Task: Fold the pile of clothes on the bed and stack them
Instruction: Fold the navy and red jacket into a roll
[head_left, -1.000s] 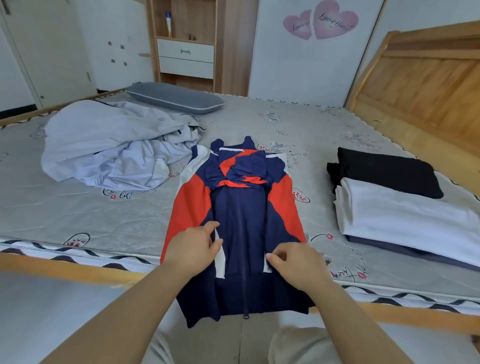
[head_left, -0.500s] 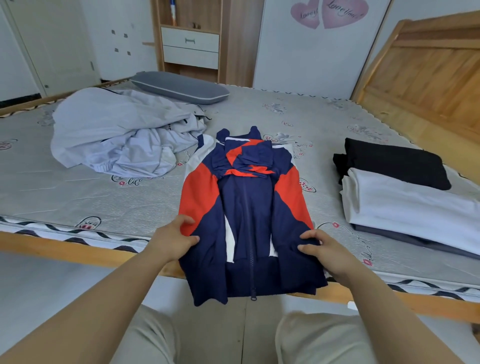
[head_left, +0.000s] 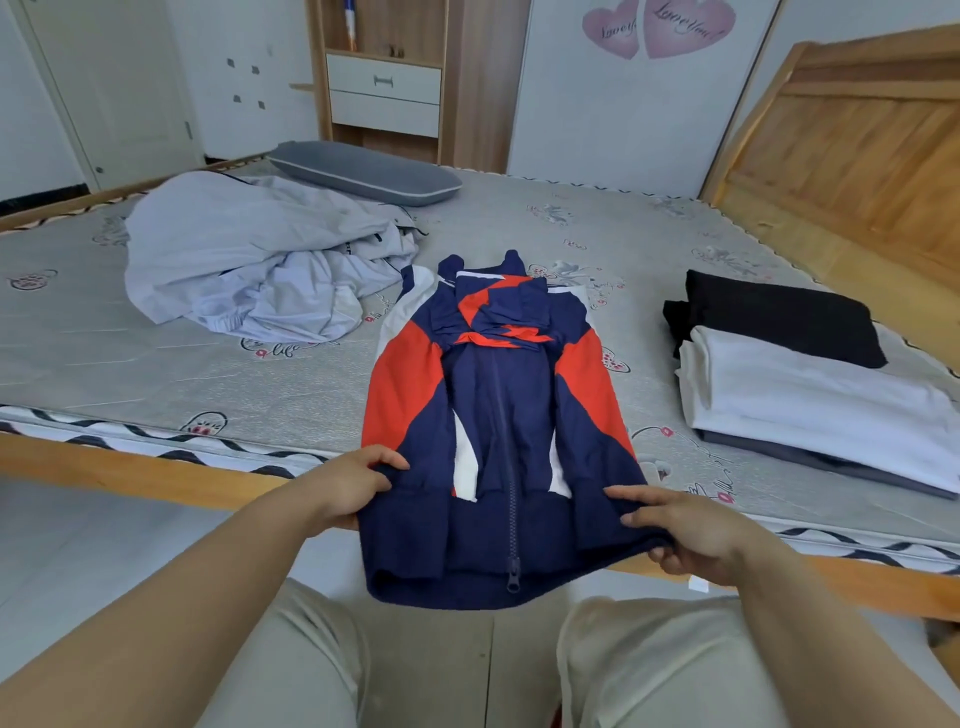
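A navy, red and white zip jacket lies front up on the bed's near edge, sleeves folded in, its hem hanging over the wooden bed rail. My left hand grips the jacket's left side near the hem, thumb on top. My right hand grips the right side of the hem, fingers over and under the cloth. A heap of pale grey unfolded clothes sits on the mattress at left. At right lies a stack of folded clothes: a white one on a grey one, with a black one behind.
The grey patterned mattress sits in a wooden bed frame with a tall headboard at right. A grey pillow lies at the far edge. My knees in beige trousers fill the bottom of the view.
Both hands moved from the jacket's middle out to its sides, then down to the hem, and took hold of it. The hem now rides higher off the rail.
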